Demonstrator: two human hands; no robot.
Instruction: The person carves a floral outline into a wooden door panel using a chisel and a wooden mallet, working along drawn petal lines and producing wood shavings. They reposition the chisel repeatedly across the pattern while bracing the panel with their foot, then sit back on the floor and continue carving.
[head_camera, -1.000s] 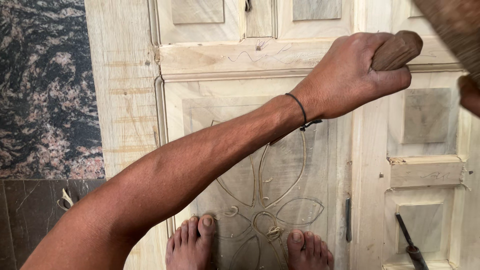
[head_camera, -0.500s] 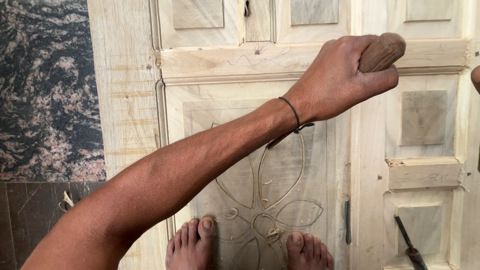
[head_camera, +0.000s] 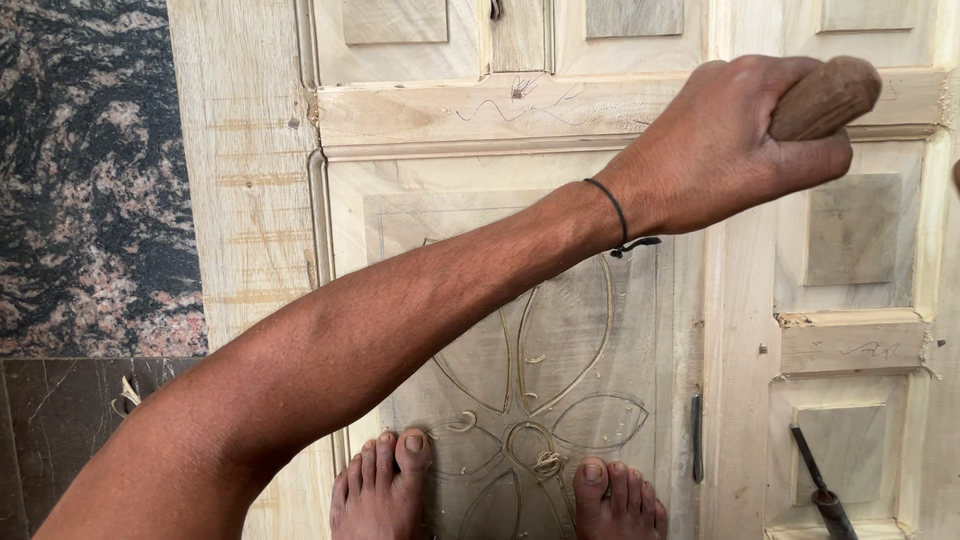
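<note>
A pale wooden door panel (head_camera: 250, 200) lies flat on a speckled stone floor (head_camera: 90, 170), two bare feet (head_camera: 385, 490) planted on its half-cut flower carving (head_camera: 545, 400) at six o'clock. One left hand (head_camera: 735, 150), at two o'clock, grips one wooden handle (head_camera: 825, 95), seemingly raised mid-strike; the next blow needs aim. The right hand is barely visible. One chisel (head_camera: 815, 485) lies at five o'clock.
</note>
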